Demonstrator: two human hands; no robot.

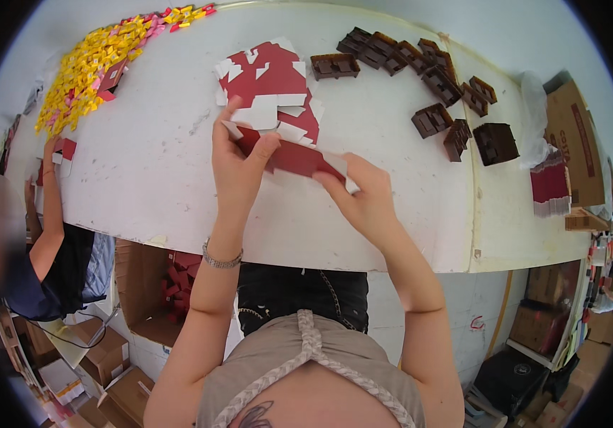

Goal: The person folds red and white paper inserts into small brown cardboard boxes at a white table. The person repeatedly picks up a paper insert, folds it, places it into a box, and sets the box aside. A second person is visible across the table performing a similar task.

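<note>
Between my two hands is a dark red folding carton point(296, 158) with white inner flaps, held above the white table point(178, 171). My left hand point(241, 153) grips its left end, thumb on the near face and fingers behind. At the right end my right hand point(360, 189) pinches the carton beside a pale end flap. Just beyond my hands lies a loose pile of flat red and white carton blanks point(271, 78). Several dark brown plastic trays point(431, 120) with compartments are scattered farther right, apart from my hands.
A heap of small yellow and pink packets point(100, 57) covers the far left. There a co-worker's arm point(51, 196) reaches over another red carton. Stacked red cartons point(550, 182) and a large cardboard box point(574, 143) stand at right. Below the table edge, an open box point(142, 285) holds red cartons.
</note>
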